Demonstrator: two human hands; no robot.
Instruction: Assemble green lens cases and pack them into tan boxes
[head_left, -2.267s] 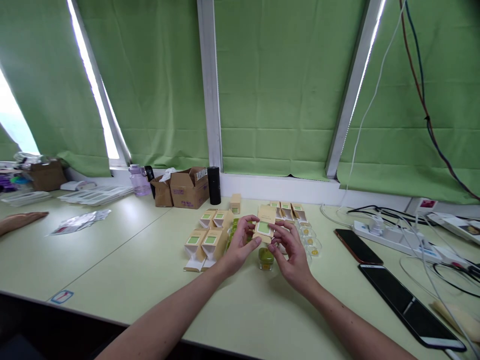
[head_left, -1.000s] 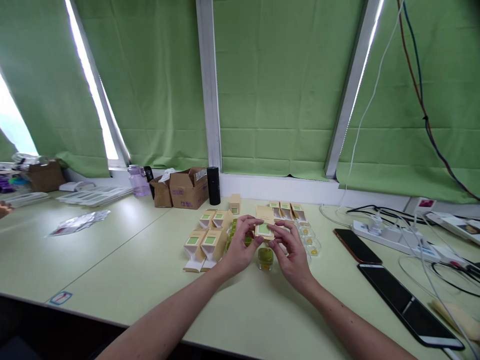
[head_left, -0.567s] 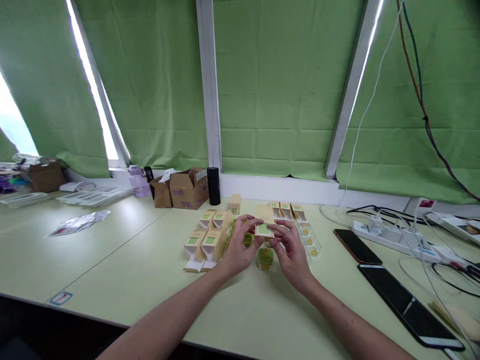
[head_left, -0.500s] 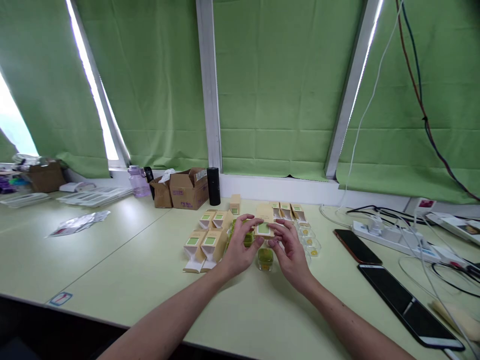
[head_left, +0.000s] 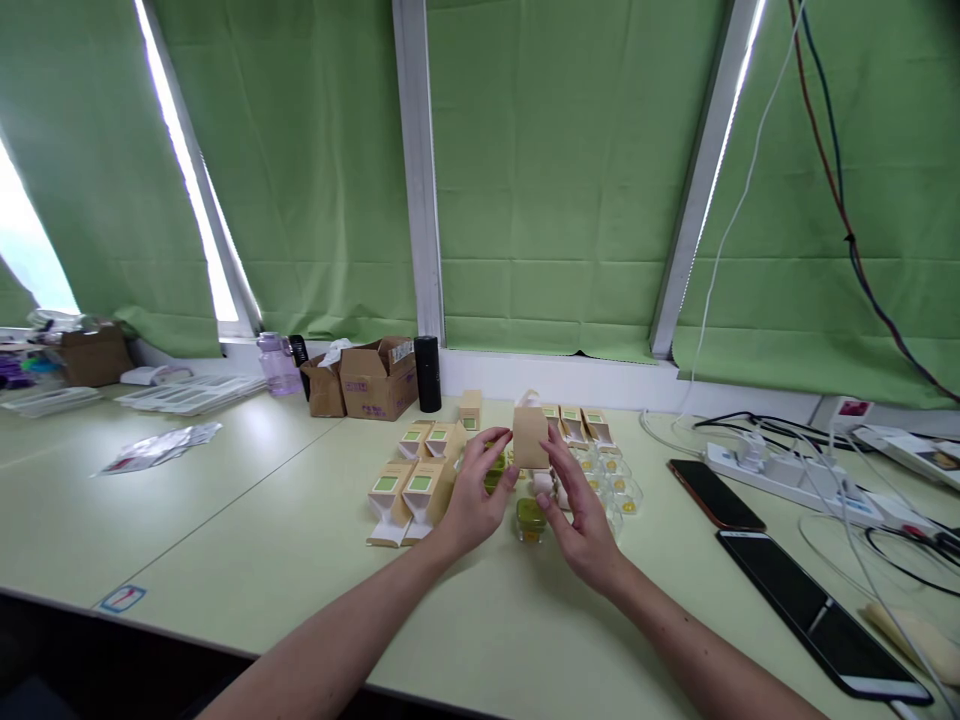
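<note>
Both hands hold a small tan cardboard box [head_left: 530, 436] above the table, its plain side turned to me. My left hand [head_left: 475, 497] pinches its left edge and my right hand [head_left: 579, 510] grips its right edge. Just under the box sits a small clear jar of green stuff [head_left: 530, 518]. Left of my hands lie several tan boxes with green labels [head_left: 405, 487], their flaps open. More such boxes [head_left: 577, 421] stand behind, and several clear jars with yellow contents [head_left: 619, 488] sit to the right.
Brown cartons [head_left: 378, 375], a black cylinder [head_left: 428, 372] and a purple bottle [head_left: 274, 361] stand by the window sill. Two dark phones [head_left: 811, 601] and a power strip [head_left: 780, 470] with cables lie at the right. Plastic bags [head_left: 159, 444] lie at the left.
The box has been turned in my hands: its green label faced me before, now a plain tan side does, and it stands higher and upright. Another person's arm at the far left is gone.
</note>
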